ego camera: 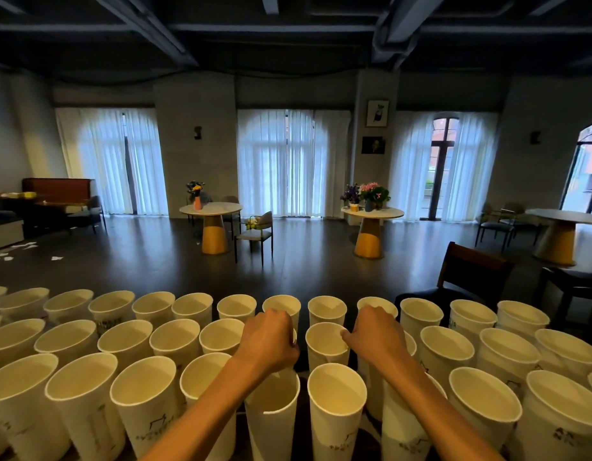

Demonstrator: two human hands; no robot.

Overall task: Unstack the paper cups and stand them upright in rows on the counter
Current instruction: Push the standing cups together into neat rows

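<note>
Many white paper cups stand upright and open side up in three rows across the bottom of the head view, such as the front-row cup [336,394] and the back-row cup [327,309]. My left hand [271,341] reaches over the front row, fingers curled down round a middle-row cup [295,337] that it almost wholly hides. My right hand [374,337] curls the same way over another middle-row cup [411,344], of which only the rim's right edge shows. One free cup [326,341] stands between the two hands.
A dark wooden chair [471,271] stands just beyond the cups at the right. Farther off on the dark floor are round tables with flowers [210,209] [373,212], more chairs and curtained windows.
</note>
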